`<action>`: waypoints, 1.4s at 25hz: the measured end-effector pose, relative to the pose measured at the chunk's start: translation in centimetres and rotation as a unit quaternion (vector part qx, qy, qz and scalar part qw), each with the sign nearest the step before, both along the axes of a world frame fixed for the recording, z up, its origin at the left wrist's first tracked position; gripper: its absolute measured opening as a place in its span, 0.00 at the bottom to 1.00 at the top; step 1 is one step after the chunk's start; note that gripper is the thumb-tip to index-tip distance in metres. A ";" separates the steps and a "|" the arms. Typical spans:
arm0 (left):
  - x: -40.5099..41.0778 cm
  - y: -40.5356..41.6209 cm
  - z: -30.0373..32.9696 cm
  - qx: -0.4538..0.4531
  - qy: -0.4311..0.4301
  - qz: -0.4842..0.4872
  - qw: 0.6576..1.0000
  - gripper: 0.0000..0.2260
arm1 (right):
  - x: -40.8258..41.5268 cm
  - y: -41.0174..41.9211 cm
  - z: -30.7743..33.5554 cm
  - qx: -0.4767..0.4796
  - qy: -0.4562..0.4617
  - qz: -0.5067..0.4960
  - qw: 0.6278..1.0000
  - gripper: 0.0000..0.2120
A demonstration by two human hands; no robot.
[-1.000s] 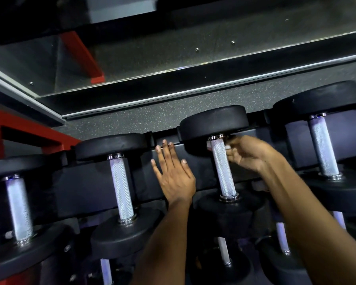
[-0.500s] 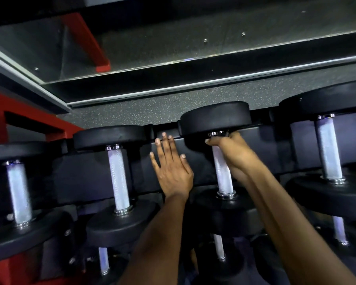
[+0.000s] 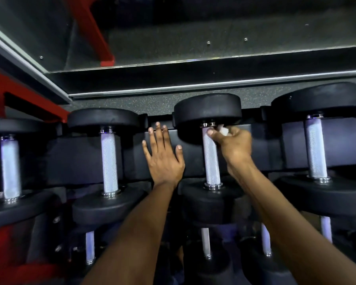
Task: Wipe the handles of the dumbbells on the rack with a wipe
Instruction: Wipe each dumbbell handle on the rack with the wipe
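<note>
As we look down from the head camera, the parts run from largest to smallest:
Rack [image 3: 86, 159]: black, carrying a top row of dumbbells with a second row below.
Mirror [image 3: 193, 38]: we see it behind the rack, above the speckled floor [image 3: 132, 102].
Dumbbell [image 3: 209, 108]: third from our left on the top row, black heads, knurled handle [image 3: 211, 159].
Left hand [image 3: 162, 155]: fingers straight and spread, palm flat on the rack between two dumbbells.
Right hand [image 3: 233, 144]: fingers curled at the handle's far end, gripping the wipe.
Wipe [image 3: 223, 130]: white, mostly hidden; it appears to touch the handle just beneath the collar.
</note>
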State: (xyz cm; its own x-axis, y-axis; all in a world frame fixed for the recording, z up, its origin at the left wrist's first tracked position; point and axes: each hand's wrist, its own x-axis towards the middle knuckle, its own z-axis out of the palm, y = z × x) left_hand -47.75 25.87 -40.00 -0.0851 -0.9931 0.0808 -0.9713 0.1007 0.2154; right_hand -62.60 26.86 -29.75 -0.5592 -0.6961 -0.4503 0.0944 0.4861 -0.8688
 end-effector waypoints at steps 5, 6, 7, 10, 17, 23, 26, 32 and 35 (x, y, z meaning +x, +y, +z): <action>0.9 0.0 2.7 0.150 0.007 -0.027 0.988 0.32 | -0.6 2.2 2.3 0.078 0.166 0.061 0.981 0.07; 0.9 0.4 4.0 0.185 0.032 -0.031 0.982 0.32 | -0.4 2.7 3.2 0.091 0.160 0.079 0.980 0.08; 1.0 0.8 5.4 0.221 0.071 -0.028 0.972 0.31 | 0.1 3.3 4.1 0.102 0.160 0.104 0.976 0.09; 2.3 3.3 9.5 0.245 0.205 -0.005 0.948 0.21 | 3.1 4.8 7.3 0.095 0.151 0.174 0.968 0.12; 12.7 6.5 17.4 0.169 0.261 0.095 0.946 0.12 | 11.3 6.3 11.2 0.085 0.078 0.219 0.969 0.13; 21.1 2.6 14.8 0.145 0.217 0.158 0.952 0.18 | 16.6 3.6 6.6 0.130 0.035 0.169 0.976 0.13; 22.6 -0.3 11.3 0.146 0.177 0.111 0.967 0.23 | 17.7 2.5 2.5 0.148 0.017 0.150 0.977 0.12; 23.4 -5.4 4.9 0.091 0.070 -0.012 0.993 0.25 | 18.2 0.8 -2.9 0.101 0.019 0.354 0.930 0.13; 23.4 -6.8 2.3 0.064 0.016 -0.060 0.996 0.26 | 18.6 0.8 -2.5 0.116 -0.075 0.439 0.888 0.10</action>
State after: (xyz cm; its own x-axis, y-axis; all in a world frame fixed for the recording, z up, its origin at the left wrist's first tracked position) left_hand -24.33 19.07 -37.74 -0.2032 -0.9783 -0.0408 -0.9463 0.1855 0.2648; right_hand -43.99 27.69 -32.22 0.2316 -0.7123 -0.6625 -0.3036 0.5941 -0.7449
